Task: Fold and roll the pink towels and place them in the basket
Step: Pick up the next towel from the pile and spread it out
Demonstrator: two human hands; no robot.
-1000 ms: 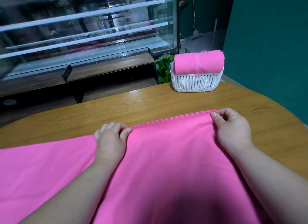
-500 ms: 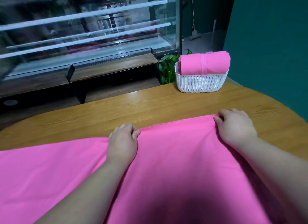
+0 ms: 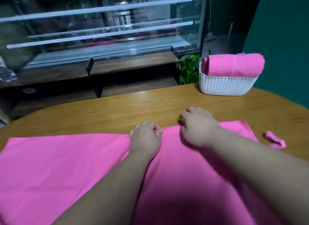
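Wooden table (image 3: 117,111) carries a spread towel (image 3: 58,166) across the lower frame, its near part cut off and crossed by both forearms (image 3: 250,166). At its far edge the left hand (image 3: 145,137) pinches the hem. The right hand (image 3: 199,127), blurred, curls just beside it, its grip unclear. A pink strap (image 3: 274,139) lies at mid right. In the upper right a basket (image 3: 225,85) holds a rolled towel (image 3: 234,65), with a plant (image 3: 189,69) and glass case (image 3: 100,32) behind.
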